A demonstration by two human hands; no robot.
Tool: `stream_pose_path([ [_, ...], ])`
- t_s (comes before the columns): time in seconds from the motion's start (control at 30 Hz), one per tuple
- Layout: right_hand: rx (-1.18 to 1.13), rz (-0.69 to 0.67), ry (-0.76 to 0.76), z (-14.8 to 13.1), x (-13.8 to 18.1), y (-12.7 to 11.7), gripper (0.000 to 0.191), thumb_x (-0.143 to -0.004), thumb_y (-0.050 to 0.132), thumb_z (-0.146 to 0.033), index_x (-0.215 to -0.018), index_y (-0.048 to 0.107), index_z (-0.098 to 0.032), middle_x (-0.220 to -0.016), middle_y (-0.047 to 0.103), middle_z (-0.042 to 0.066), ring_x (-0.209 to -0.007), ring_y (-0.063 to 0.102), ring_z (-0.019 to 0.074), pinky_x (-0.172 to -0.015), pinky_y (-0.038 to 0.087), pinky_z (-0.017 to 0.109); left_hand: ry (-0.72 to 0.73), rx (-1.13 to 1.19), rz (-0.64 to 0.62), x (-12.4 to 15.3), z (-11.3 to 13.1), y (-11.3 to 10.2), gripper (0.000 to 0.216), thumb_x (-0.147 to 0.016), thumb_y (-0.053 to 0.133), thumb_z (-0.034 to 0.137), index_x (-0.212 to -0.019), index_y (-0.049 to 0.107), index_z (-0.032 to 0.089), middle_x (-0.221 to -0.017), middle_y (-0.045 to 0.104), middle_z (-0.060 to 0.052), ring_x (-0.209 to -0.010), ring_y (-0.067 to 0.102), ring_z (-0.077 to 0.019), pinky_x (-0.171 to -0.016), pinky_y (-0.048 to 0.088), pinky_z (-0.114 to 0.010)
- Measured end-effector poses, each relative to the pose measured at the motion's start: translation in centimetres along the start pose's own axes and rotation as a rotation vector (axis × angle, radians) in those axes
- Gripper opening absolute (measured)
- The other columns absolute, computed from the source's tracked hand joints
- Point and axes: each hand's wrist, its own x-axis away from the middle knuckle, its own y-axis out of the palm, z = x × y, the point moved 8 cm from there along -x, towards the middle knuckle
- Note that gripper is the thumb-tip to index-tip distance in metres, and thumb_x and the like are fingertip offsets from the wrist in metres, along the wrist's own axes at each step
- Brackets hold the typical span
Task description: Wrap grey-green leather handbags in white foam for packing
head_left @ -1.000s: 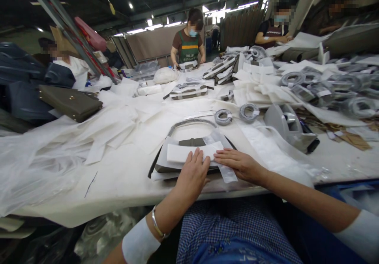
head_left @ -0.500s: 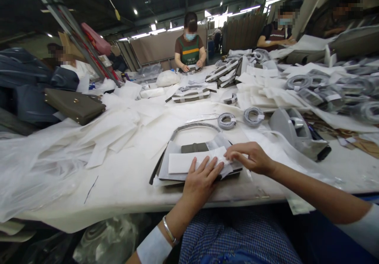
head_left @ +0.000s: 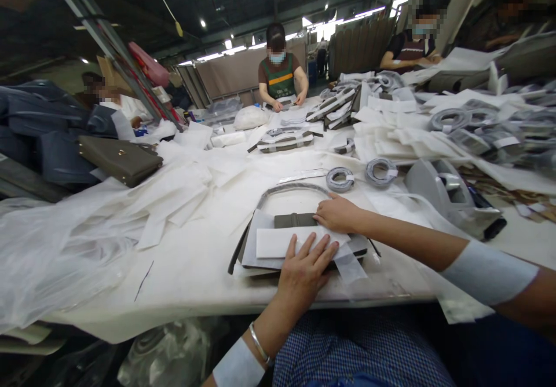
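Observation:
A flat olive bag lies near the table's front edge, partly covered with thin white wrapping sheets. Its wrapped handle arches out behind it. On top rests a white foam strip. My left hand lies with fingers spread over the strip's right part, pressing it down. At the far right of the bag, beside the olive panel, is my right hand with its fingers curled closed; what they pinch is hidden. A loose translucent sheet hangs over the bag's front right corner.
Two wrapped coils, a nearer coil and another coil, lie behind the bag. A grey tape dispenser stands to the right. White sheets and an olive handbag are at left. A co-worker works across the table.
My right hand has moved from the strip's right end to the back right of the bag. The sheet standing there is no longer visible. My left hand still presses the strip.

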Motion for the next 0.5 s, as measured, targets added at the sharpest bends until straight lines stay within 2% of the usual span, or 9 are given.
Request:
stream_pose_path([
  [0.1,-0.037,0.002,-0.036,0.0,0.3,-0.2,0.033,-0.099,0.044,-0.025,-0.097,0.075,-0.013,-0.104,0.075,0.015,-0.108,0.067,0.0260,-0.110,0.032,0.050,-0.002,0.009,0.004,0.0,0.0,0.0,0.062,-0.095,0.055,0.043,-0.151,0.031,0.032,-0.154,0.040,0.005,-0.143,0.038,-0.0220,-0.120,0.027,-0.056],
  [0.2,-0.194,0.137,-0.075,0.1,2.7,-0.8,0.033,-0.101,0.042,-0.026,-0.106,0.073,-0.018,-0.117,0.073,0.009,-0.118,0.062,0.0228,-0.113,0.034,0.048,-0.013,0.021,0.009,-0.1,0.0,-0.1,0.061,-0.094,0.057,0.043,-0.150,0.034,0.032,-0.152,0.044,0.004,-0.142,0.039,-0.0223,-0.119,0.028,-0.055],
  [0.3,-0.397,0.456,-0.038,0.5,8.6,-2.3,0.028,-0.100,0.047,-0.028,-0.115,0.070,-0.021,-0.120,0.071,0.006,-0.116,0.063,0.0209,-0.111,0.040,0.044,-0.032,0.045,-0.001,-0.2,-0.1,-0.2,0.062,-0.094,0.058,0.042,-0.150,0.035,0.032,-0.152,0.044,0.004,-0.142,0.039,-0.0224,-0.120,0.027,-0.056],
  [0.37,-0.428,0.648,0.044,0.3,13.6,-2.7,0.026,-0.097,0.054,-0.025,-0.119,0.067,-0.022,-0.118,0.071,0.007,-0.112,0.065,0.0198,-0.104,0.048,0.038,-0.047,0.064,-0.011,-0.2,-0.2,-0.2,0.062,-0.094,0.058,0.041,-0.150,0.034,0.033,-0.152,0.043,0.005,-0.142,0.039,-0.0219,-0.120,0.026,-0.056],
  [0.43,-0.402,0.719,0.080,-1.1,17.6,-2.3,0.027,-0.094,0.061,-0.023,-0.121,0.066,-0.024,-0.114,0.071,0.008,-0.107,0.066,0.0196,-0.095,0.054,0.034,-0.059,0.080,-0.019,-0.2,-0.3,-0.2,0.062,-0.094,0.059,0.041,-0.150,0.034,0.034,-0.153,0.043,0.005,-0.143,0.038,-0.0219,-0.121,0.025,-0.056],
  [0.5,-0.358,0.653,0.035,-3.4,19.6,-0.9,0.030,-0.092,0.065,-0.025,-0.122,0.066,-0.025,-0.111,0.072,0.008,-0.102,0.067,0.0200,-0.089,0.057,0.033,-0.058,0.089,-0.026,-0.2,-0.3,-0.2,0.063,-0.093,0.060,0.041,-0.150,0.034,0.033,-0.152,0.043,0.003,-0.143,0.038,-0.0226,-0.121,0.024,-0.055],
])
